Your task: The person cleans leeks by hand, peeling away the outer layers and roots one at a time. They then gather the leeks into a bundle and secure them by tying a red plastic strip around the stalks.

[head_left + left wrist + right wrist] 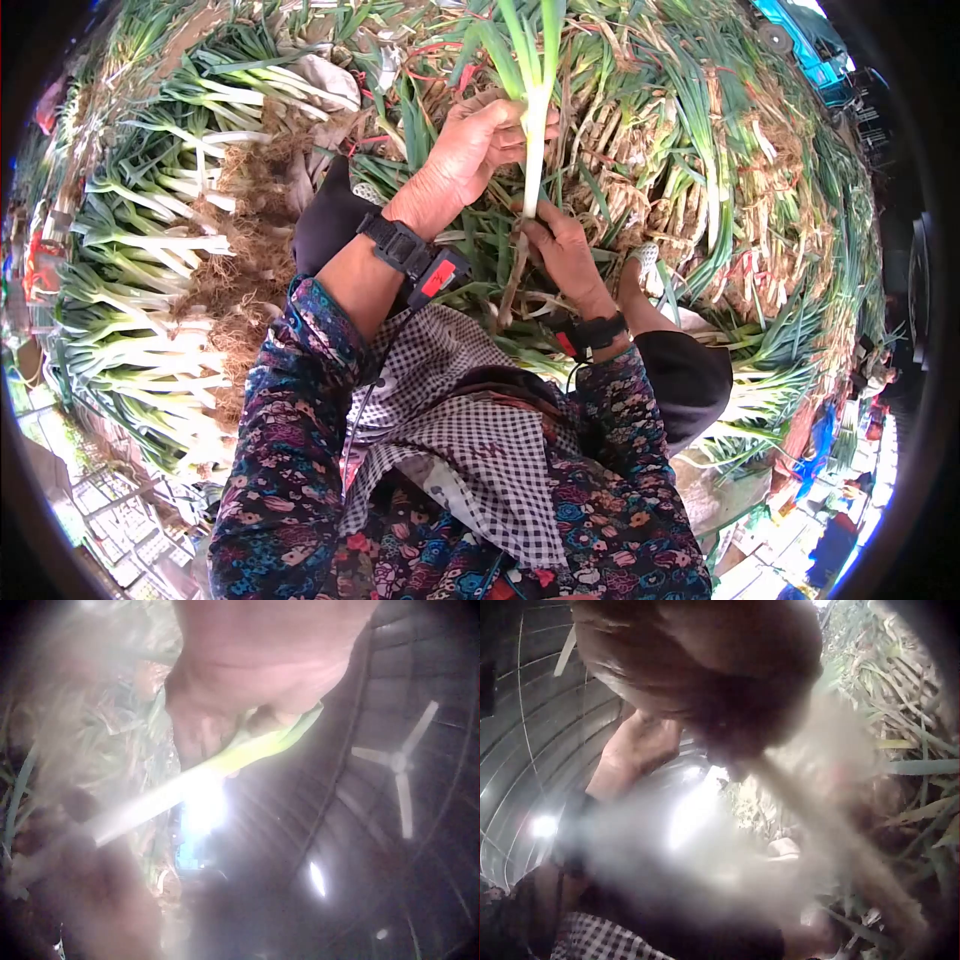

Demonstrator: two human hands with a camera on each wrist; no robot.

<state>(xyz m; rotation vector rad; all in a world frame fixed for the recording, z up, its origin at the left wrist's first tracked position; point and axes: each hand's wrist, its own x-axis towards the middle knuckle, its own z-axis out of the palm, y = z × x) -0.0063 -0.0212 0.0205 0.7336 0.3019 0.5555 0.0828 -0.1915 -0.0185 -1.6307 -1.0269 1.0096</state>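
Observation:
Upright in front of me is a long green onion point(536, 150), white in the stalk with green leaves at the top. My left hand point(478, 140) grips it where the white turns green. Lower down, my right hand point(565, 250) pinches its bottom end between thumb and fingers. From that hand hangs a limp brownish strip point(514, 275), which stretches off blurred in the right wrist view point(855, 851). The left wrist view shows the white stalk point(142, 814) running down to the blurred right hand point(97, 892).
A row of cleaned green onions point(150, 290) lies at left, their brown roots point(245, 250) turned inward. Ahead and to the right spreads a big heap of untrimmed onions point(640, 150) with dry leaves. A blue vehicle point(808, 50) stands at the far right.

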